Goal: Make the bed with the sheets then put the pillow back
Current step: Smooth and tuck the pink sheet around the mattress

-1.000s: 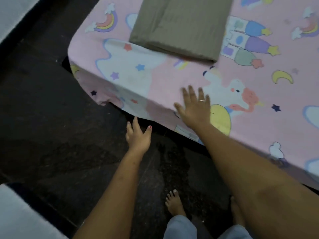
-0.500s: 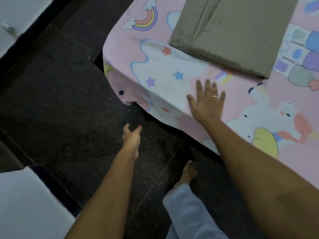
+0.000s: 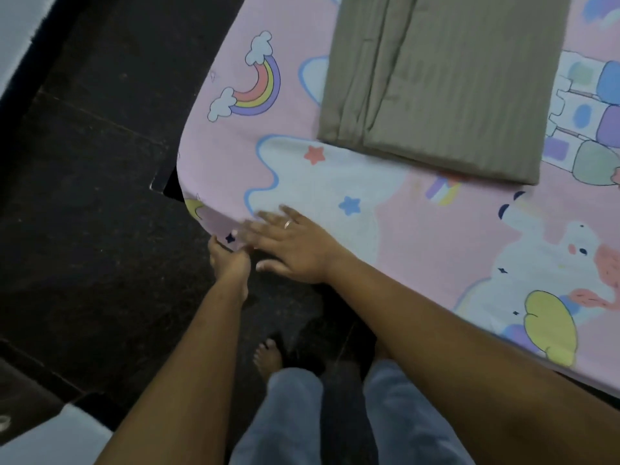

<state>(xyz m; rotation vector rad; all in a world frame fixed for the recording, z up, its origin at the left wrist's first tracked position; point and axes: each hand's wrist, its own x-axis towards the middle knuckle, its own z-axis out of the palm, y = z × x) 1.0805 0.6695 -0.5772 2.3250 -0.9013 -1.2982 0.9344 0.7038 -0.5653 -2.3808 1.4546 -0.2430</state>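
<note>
A pink sheet (image 3: 385,229) printed with rainbows, clouds and a unicorn covers the mattress and hangs over its near edge. On it lies a folded olive-grey sheet (image 3: 436,78), up and to the right of my hands. My left hand (image 3: 229,260) is under the bed's near-left corner and pinches the hanging hem of the pink sheet. My right hand (image 3: 288,245), with a ring on it, lies flat with straight fingers on the pink sheet at that corner, just right of the left hand. No pillow is in view.
A dark tiled floor (image 3: 100,229) runs along the left side of the bed. White padded furniture (image 3: 37,437) stands at the lower left and another white edge (image 3: 13,25) at the upper left. My bare foot (image 3: 268,354) and grey trouser legs are below.
The view has shifted toward the bed's near-left corner. My right hand slid left along the sheet's edge to the corner. My left hand rose from the open air and took the hanging hem.
</note>
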